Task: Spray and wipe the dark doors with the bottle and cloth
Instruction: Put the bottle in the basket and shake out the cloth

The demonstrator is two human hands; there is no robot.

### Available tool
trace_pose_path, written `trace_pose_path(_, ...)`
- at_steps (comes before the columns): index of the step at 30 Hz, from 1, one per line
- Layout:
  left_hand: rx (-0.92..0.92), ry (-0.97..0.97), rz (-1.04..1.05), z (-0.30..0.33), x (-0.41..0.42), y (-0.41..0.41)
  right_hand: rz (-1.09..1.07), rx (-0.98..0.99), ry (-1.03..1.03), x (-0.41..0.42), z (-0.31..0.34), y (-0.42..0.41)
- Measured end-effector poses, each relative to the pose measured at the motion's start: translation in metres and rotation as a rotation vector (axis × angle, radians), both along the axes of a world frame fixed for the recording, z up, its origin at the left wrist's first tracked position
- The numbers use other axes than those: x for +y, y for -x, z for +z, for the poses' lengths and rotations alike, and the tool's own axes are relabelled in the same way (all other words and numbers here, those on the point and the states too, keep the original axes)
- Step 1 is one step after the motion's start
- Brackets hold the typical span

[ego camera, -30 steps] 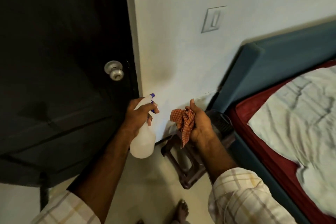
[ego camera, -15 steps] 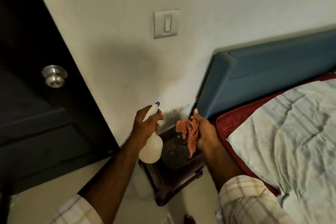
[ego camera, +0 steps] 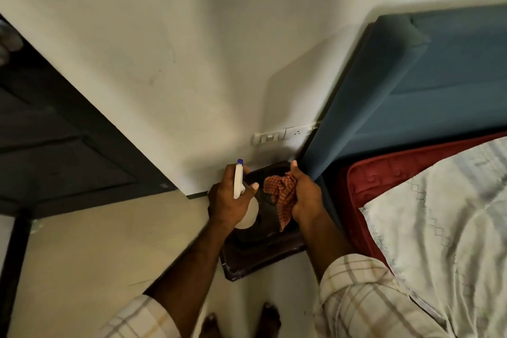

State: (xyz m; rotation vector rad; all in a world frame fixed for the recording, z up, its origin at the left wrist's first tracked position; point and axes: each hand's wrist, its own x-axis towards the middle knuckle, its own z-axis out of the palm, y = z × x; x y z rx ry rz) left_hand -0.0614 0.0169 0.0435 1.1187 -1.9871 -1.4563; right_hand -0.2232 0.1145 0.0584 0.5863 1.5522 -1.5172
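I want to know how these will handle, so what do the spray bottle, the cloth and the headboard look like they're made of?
Spray bottle: pale, slightly see-through body, probably plastic, with a blue nozzle tip. Cloth: thin woven fabric in an orange check, hanging in soft folds, possibly cotton. Headboard: matte blue padded upholstery with rounded edges; fabric or leatherette, hard to tell.

A: What hems the hands in?
B: The blue headboard (ego camera: 406, 107) and bed (ego camera: 439, 228) crowd the right; a dark stool (ego camera: 263, 252) sits directly beneath.
A: Open room?
B: Bare floor (ego camera: 96, 250) left, toward the dark door (ego camera: 55, 151).
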Motion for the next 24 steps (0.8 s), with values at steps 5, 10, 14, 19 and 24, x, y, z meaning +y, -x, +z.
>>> trace_pose_path(5, 0.010, 0.026, 0.008, -0.049, 0.006, 0.018, -0.027, 0.011, -0.045, -0.010, -0.059, 0.017)
trace_pose_path(10, -0.052, -0.020, -0.022, -0.086, 0.011, 0.018, -0.023, 0.008, -0.041, -0.008, -0.082, 0.024)
trace_pose_path(14, -0.101, -0.041, -0.057, -0.098, 0.016, 0.012, -0.023, 0.002, -0.010, -0.010, -0.084, 0.021)
trace_pose_path(19, -0.174, -0.037, -0.110, -0.090, 0.016, 0.005, -0.039, 0.005, 0.027, -0.008, -0.065, 0.014)
trace_pose_path(24, -0.195, 0.097, -0.193, -0.036, 0.013, -0.006, -0.007, 0.031, 0.178, 0.011, -0.007, 0.003)
